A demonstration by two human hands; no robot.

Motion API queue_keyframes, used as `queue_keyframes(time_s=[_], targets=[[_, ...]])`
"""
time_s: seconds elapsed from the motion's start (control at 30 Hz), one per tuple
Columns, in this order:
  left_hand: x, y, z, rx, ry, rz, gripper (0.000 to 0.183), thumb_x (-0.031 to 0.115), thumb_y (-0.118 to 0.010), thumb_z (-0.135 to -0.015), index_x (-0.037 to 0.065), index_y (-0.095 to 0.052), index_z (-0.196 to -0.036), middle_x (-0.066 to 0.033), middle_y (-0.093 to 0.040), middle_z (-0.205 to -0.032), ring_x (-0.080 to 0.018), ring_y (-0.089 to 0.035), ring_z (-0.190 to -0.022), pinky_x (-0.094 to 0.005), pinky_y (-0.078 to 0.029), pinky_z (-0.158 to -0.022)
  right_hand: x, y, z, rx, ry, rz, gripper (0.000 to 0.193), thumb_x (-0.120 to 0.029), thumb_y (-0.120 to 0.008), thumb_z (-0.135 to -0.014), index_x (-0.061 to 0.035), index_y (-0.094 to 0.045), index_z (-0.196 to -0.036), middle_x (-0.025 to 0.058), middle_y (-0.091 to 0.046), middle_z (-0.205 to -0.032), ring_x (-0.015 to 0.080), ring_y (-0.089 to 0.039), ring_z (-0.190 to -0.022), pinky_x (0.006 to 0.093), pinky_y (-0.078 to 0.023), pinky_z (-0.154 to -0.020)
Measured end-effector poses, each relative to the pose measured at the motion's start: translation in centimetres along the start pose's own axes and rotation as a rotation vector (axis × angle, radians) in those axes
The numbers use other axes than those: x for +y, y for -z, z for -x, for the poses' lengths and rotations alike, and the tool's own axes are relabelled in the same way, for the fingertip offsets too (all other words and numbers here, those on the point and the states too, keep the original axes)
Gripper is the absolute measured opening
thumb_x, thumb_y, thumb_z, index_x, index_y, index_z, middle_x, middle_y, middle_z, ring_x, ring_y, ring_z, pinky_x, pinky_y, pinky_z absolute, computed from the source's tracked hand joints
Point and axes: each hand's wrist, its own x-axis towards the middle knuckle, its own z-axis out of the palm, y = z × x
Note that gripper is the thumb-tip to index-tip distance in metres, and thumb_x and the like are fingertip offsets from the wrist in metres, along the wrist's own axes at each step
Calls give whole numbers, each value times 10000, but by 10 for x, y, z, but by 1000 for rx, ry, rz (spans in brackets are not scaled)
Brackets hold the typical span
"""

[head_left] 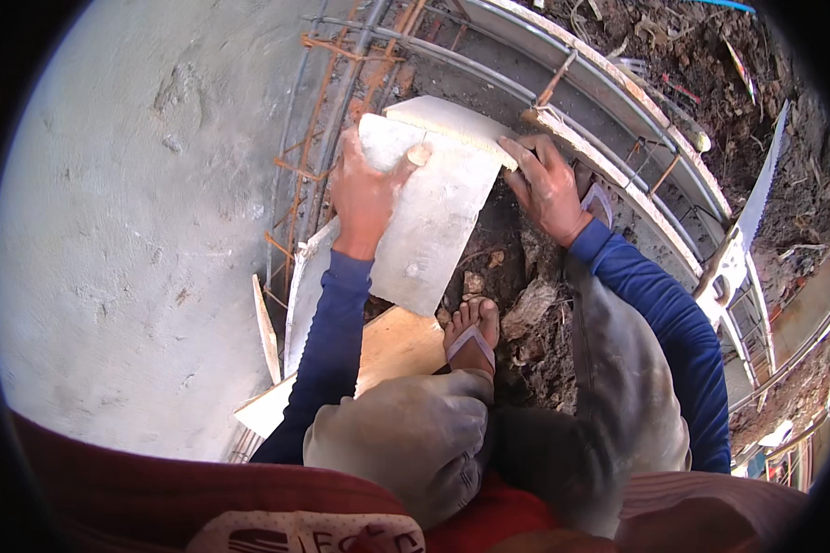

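- Rough grey wall point(138, 240) rose leftward.
- Left hand point(364, 194) gripped the pale board point(438, 217), seemingly steadying it.
- Right hand point(551, 189) touched near its corner, perhaps for balance; grip unclear.

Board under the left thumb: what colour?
The board is whitish to pale grey, with slight smudges; the head view shows it best.

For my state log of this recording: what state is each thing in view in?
Left hand: closed on the pale board, thumb on top
Pale board: held, surface smudged
Smaller pale piece: against the board's far edge; whether joined unclear
Right hand: fingers at that piece's right end; grip unclear
Handsaw: not in hand, blade uncovered
Steel bars: exposed
Tan board: partly hidden
Left sandal: worn
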Motion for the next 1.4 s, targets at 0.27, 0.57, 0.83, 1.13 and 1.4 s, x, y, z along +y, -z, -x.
queue_keyframes(time_s=[0.27,0.57,0.83,1.13,1.4], targets=[[17,-11,-5,-16,-105,11,947,547,-910,-699,-1,-541,-1378,-264,-703,-1168,-407,-708,-1054,-495,-564,-883,12,0,5,-22,-12,-17,487,3,-705,-844,-50,-606,-1319,183,-629,-1156,383,-681,-997,430,-586,-834],[14,-14,-7,25,-166,13,929,543,-903,-709,29,-549,-1398,-249,-688,-1239,-402,-691,-1118,-478,-553,-945,15,1,7,-77,1,1,507,-23,-696,-859,-52,-589,-1354,176,-621,-1171,374,-678,-1012,432,-588,-844],[17,-7,-9,-73,-93,56,873,482,-909,-740,30,-551,-1396,-224,-713,-1181,-368,-705,-1080,-460,-550,-920,21,-2,12,-91,44,39,533,-31,-705,-846,-47,-585,-1365,165,-615,-1172,353,-677,-1002,420,-591,-829],[21,-11,-11,15,-134,17,882,479,-940,-669,58,-575,-1353,-215,-718,-1178,-387,-719,-1047,-465,-585,-858,17,8,8,-174,-30,-19,553,-43,-700,-880,-56,-558,-1414,197,-605,-1249,404,-662,-1084,450,-577,-901],[25,-6,-12,-15,-56,22,863,467,-937,-680,63,-562,-1344,-202,-719,-1172,-384,-716,-1042,-476,-578,-852,-2,27,-8,-121,-41,-228,453,-168,-696,-941,-80,-622,-1380,208,-653,-1261,403,-668,-1131,438,-554,-953]])
